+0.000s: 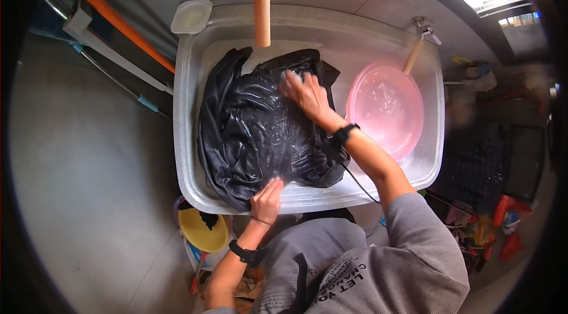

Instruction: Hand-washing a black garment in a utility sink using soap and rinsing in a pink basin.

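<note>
A wet black garment (pixel 251 127) lies spread in the left and middle part of the grey sink (pixel 188 154), with whitish suds streaked over it. At the near rim my left hand (pixel 266 200) is closed, its fingers pinching the garment's lower edge. My right hand (pixel 309 96) rests on the garment's far right part with its fingers curled. Something small and pale (pixel 290 79) shows at those fingertips, too blurred to name. Folds hide part of the garment's right side beneath my wrist.
Right of the garment, a pink basin (pixel 359 80) holds water below a tap (pixel 425 31) with a tan hose. Another tan pipe (pixel 262 6) hangs over the far rim. A white soap dish (pixel 192 17) sits at the far left corner; a yellow bowl (pixel 204 231) stands lower left.
</note>
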Available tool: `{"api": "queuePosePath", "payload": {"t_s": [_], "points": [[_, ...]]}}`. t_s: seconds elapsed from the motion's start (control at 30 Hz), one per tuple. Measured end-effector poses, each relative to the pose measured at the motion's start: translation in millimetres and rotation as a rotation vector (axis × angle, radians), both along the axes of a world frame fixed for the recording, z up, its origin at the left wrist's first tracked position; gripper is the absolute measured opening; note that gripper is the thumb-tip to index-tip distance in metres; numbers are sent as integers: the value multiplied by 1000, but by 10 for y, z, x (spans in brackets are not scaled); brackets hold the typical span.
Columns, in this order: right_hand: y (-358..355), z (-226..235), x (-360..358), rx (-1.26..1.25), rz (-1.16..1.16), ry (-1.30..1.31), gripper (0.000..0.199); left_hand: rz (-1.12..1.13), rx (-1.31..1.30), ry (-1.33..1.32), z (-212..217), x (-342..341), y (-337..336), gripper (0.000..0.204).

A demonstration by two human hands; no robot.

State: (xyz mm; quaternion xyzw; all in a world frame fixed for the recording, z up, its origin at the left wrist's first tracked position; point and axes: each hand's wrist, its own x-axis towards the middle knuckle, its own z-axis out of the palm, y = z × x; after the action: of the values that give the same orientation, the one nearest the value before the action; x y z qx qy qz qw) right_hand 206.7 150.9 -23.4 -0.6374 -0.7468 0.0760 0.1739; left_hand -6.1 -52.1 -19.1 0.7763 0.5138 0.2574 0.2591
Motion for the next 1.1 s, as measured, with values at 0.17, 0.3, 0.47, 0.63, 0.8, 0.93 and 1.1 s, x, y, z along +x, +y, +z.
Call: {"api": "queuePosePath", "payload": {"t_s": [0.17, 0.3, 0.47, 0.63, 0.8, 0.93, 1.1], "points": [[185, -30, 1, -75, -15, 20, 47, 11, -17, 0, -27, -47, -18, 15], [563, 276, 128, 97, -37, 92, 50, 17, 15, 8, -61, -60, -47, 14], [1490, 399, 352, 355, 80, -126, 48, 5, -25, 14, -8, -39, -29, 16], [1662, 394, 323, 557, 119, -360, 50, 31, -14, -2, 19, -22, -22, 16], [1227, 564, 310, 498, 55, -177, 59, 57, -10, -10, -34, -37, -27, 16], [367, 296, 811, 279, -213, -84, 51, 39, -22, 17, -42, -74, -12, 17], [-989, -313, 2042, -273, -995, 47, 49, 29, 25, 55, 6, -4, 61, 14]]}}
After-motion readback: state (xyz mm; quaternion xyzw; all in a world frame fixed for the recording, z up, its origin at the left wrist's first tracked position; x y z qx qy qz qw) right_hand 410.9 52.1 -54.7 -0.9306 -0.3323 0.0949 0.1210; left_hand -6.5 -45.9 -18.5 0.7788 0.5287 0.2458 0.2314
